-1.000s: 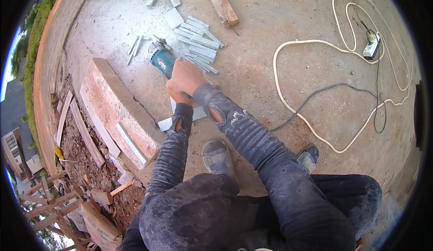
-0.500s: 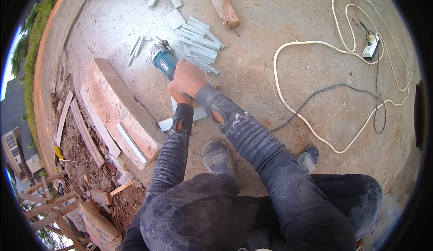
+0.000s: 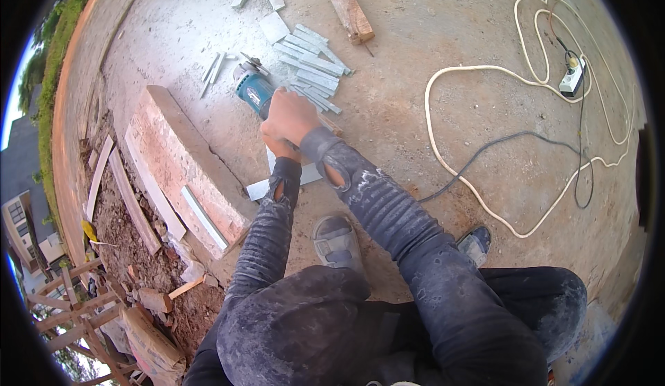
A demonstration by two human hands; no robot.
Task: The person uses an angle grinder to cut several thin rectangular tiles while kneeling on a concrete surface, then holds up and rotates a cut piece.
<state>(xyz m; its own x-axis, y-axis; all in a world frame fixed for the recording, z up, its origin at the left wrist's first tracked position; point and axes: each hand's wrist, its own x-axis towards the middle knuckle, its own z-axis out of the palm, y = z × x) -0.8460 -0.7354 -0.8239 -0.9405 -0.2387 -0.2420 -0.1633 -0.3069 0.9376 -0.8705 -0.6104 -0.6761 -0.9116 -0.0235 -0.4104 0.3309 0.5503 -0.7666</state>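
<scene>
A teal angle grinder (image 3: 254, 93) is held over the dusty ground, its disc end pointing away from me. My right hand (image 3: 289, 117) is wrapped round the grinder's body. Just below and to its left, my left hand (image 3: 276, 141) is closed at the rear of the tool, its fingers partly hidden. Right of the disc lies a spread of pale grey cut strips (image 3: 317, 64), with a squarer piece (image 3: 274, 28) at its upper left. Several thin slivers (image 3: 213, 71) rest left of the disc. Under my wrists lies a flat pale strip (image 3: 258, 190), partly covered by my left arm.
A long concrete block (image 3: 183, 168) at the left bears a narrow pale strip (image 3: 204, 217). A wooden beam (image 3: 346, 5) lies at the far side. A white cable (image 3: 443, 147) loops across the right to a power strip (image 3: 571, 76); a dark cord (image 3: 485, 147) crosses it.
The view has shifted very slightly, moving the ground things a little to the right in the picture. Both hands keep their hold on the angle grinder.
</scene>
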